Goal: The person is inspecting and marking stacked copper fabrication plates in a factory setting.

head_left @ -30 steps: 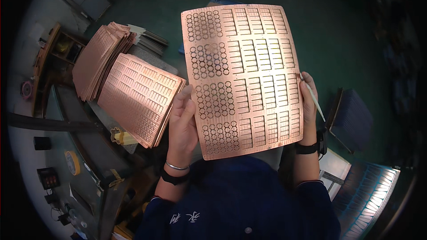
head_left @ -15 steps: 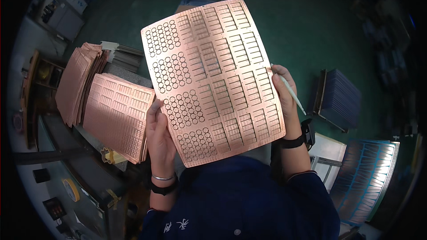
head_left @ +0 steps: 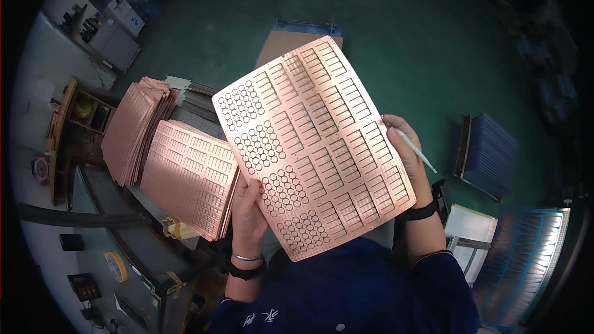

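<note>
I hold up a copper-coloured circuit board panel [head_left: 297, 176] in front of me, its corners rounded. Rings in clusters run down its left side, and comb-like rectangular patterns cover the rest. My left hand [head_left: 249, 215] pinches the lower left edge, thumb on the face and fingers mostly hidden behind. On the opposite edge my right hand [head_left: 408, 151] grips the panel, with a slim white pen-like tool [head_left: 419, 152] also held in it, pointing down and outward. Just left of the panel lies a stack of similar copper panels [head_left: 185, 176].
Another copper stack [head_left: 133, 133] leans farther left, beside grey sheets [head_left: 201, 100]. A yellow part [head_left: 179, 229] and a roll of tape [head_left: 116, 266] sit lower left. At right are a rack of dark panels [head_left: 486, 151] and a blue-lined sheet [head_left: 526, 260]. A trolley [head_left: 297, 46] stands ahead.
The panel has come down toward me and turned, its top edge slanting more. Both hands keep their grip on it. The surroundings have shifted to the right and down in view.
</note>
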A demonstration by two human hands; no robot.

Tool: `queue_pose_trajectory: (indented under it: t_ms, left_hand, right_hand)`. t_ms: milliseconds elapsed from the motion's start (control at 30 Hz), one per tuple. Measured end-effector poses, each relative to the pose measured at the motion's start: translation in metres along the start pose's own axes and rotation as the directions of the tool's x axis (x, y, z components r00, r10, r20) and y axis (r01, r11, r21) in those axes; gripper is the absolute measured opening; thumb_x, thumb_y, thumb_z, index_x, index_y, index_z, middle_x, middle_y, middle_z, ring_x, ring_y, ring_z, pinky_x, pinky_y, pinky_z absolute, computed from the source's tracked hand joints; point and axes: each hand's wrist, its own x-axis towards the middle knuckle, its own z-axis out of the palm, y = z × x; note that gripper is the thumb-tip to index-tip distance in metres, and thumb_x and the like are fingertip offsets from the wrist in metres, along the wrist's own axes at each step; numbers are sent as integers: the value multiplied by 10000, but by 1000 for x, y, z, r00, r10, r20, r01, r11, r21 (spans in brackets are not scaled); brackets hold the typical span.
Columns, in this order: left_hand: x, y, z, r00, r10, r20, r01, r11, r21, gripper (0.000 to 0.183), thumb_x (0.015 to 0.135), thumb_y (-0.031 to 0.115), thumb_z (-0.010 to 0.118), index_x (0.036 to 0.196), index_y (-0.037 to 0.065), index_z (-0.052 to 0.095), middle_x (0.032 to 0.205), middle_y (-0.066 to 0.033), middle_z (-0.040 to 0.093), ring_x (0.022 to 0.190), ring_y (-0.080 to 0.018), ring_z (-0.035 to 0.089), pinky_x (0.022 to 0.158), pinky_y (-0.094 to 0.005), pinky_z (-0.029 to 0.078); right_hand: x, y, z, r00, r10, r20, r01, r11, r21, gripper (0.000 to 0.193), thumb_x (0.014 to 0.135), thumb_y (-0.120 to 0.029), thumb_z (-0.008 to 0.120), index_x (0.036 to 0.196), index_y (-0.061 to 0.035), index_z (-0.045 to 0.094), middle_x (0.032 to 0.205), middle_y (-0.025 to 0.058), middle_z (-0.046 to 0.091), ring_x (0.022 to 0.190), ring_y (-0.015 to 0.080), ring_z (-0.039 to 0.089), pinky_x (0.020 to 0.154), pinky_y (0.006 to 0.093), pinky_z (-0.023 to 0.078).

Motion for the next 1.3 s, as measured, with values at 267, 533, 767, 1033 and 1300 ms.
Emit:
queue_pose_trajectory:
  t_ms: [267, 533, 767, 1033, 1300]
  left_hand:
    - [-6, -8, 12, 990, 114, -85, -121, 989, -80, 415, 958, 166, 443, 1345, 87, 316, 1331, -74, 428, 1187, -200, 463, 976, -362, 431]
    - [-10, -26, 26, 987, 127, -96, -140, 980, -143, 405, 973, 132, 398, 1364, 174, 301, 1341, -46, 406, 1209, -201, 432, 997, -405, 394]
    - [-27, -18, 1, 981, -122, 153, 101, 985, 138, 577, 889, 82, 532, 1397, 90, 260, 1384, -140, 357, 1264, -280, 382, 1017, -492, 354]
    - [-26, 16, -25, 998, 65, 0, -65, 998, -17, 350, 962, 240, 412, 1216, 1, 442, 1193, -140, 537, 1078, -246, 545, 922, -385, 449]
    - [-25, 17, -17, 969, 247, -16, -225, 905, 360, 176, 951, 200, 488, 936, 26, 512, 960, -60, 600, 857, -101, 559, 778, -259, 454]
  right_hand:
    - [-31, 58, -4, 969, 243, -31, -156, 709, 687, 507, 978, -396, 312, 1340, -44, 366, 1318, 152, 462, 1188, 280, 482, 967, 445, 441]
    - [-54, 52, 48, 994, 84, -63, -60, 949, 310, 461, 962, -238, 446, 1348, -18, 322, 1307, 99, 465, 1195, 198, 456, 1001, 341, 378]
    - [-21, 21, 0, 991, -55, -126, 85, 967, 242, 381, 961, -197, 446, 1278, 13, 420, 1223, 101, 533, 1116, 183, 516, 946, 309, 420]
    - [-20, -4, -56, 987, -90, -133, 94, 995, 21, 368, 956, -260, 462, 1184, 26, 502, 1100, 95, 593, 976, 154, 576, 863, 277, 459]
    - [-25, -6, -53, 984, -87, -152, 65, 987, -144, 311, 951, -246, 483, 1089, 25, 547, 1014, 74, 613, 919, 118, 575, 831, 244, 452]
